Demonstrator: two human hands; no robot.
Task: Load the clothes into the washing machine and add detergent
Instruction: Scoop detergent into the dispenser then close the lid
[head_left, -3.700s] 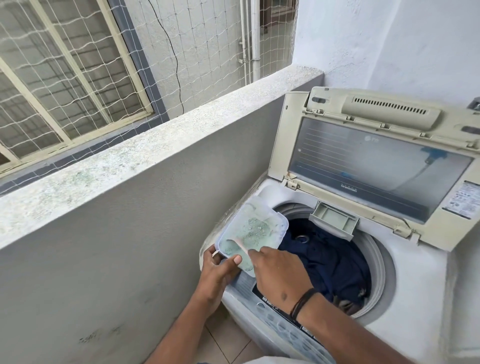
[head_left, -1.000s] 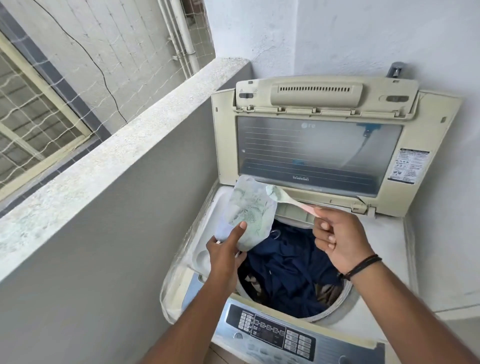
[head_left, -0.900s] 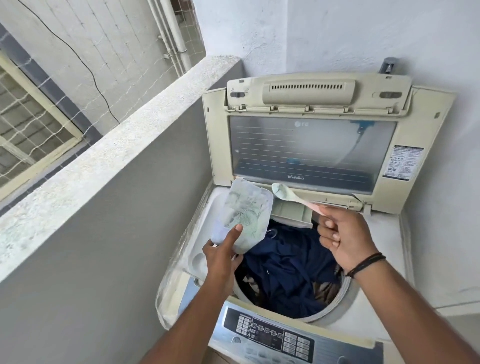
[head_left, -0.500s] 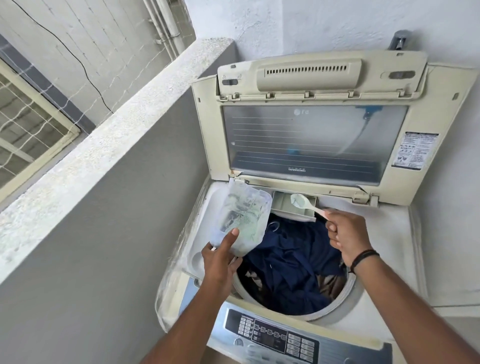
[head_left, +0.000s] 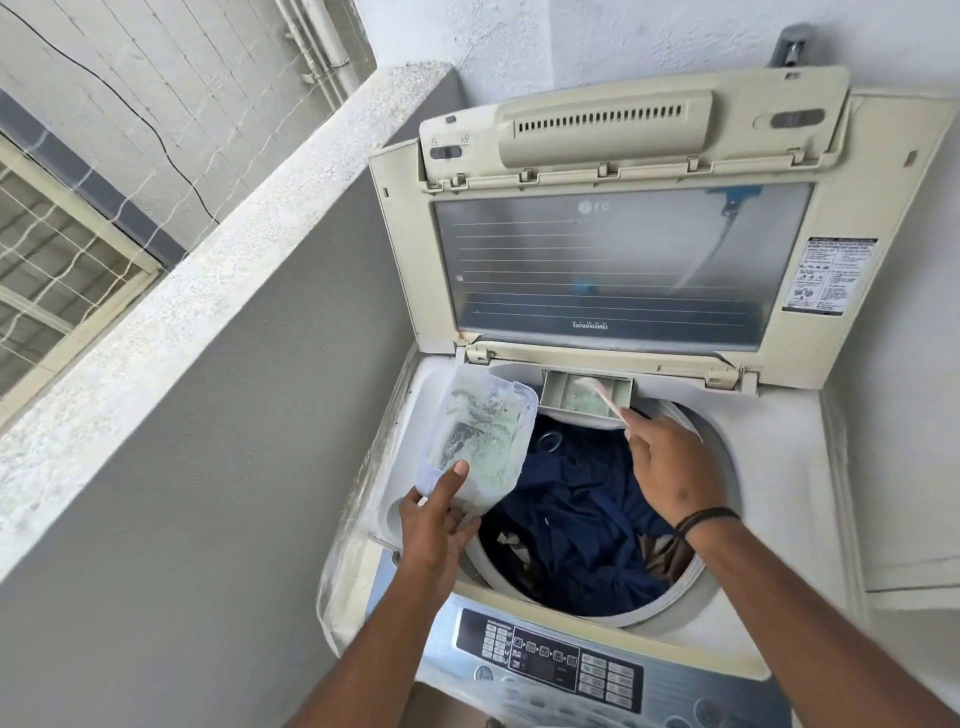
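A top-loading washing machine stands with its lid raised against the wall. Dark blue clothes fill the drum. My left hand grips a clear plastic detergent container, tilted over the drum's left rim, with pale green powder inside. My right hand pinches the handle of a small spoon. The spoon's bowl is tipped into the pulled-out detergent drawer at the drum's back edge, where green powder lies.
A grey parapet wall with a rough concrete top runs close along the machine's left side. The control panel lies at the front edge. White walls close in behind and to the right. A netted window is beyond the parapet.
My right hand carried the spoon from the container down to the detergent drawer and tipped it there. The left hand kept hold of the tilted container.
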